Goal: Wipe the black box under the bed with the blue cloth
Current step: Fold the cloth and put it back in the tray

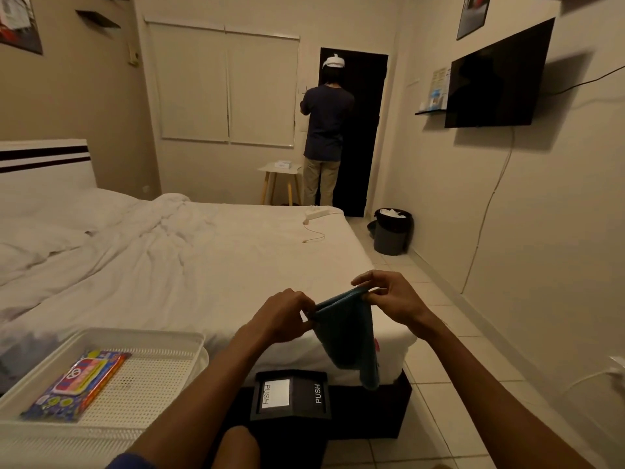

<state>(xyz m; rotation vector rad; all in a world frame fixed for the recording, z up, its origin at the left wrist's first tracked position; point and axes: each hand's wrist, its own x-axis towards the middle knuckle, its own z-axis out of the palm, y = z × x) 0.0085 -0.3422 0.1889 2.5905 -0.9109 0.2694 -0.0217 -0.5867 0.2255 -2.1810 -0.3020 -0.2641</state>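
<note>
Pinching the blue cloth (pixel 345 333) between left hand (pixel 282 316) and right hand (pixel 389 296) above the black box (pixel 291 396); wiping not yet begun.

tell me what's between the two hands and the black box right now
In the head view, only the blue cloth hangs from both hands, left and right, its lower end dangling above the black box, in front of the bed edge.

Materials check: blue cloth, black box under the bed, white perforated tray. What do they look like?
Blue cloth: soft woven or microfibre fabric, matte; it hangs in limp folds from both hands. Black box with PUSH flaps: probably moulded plastic, matte, with crisp edges. White perforated tray: likely plastic, with a regular hole grid and a slightly glossy rim.
</note>
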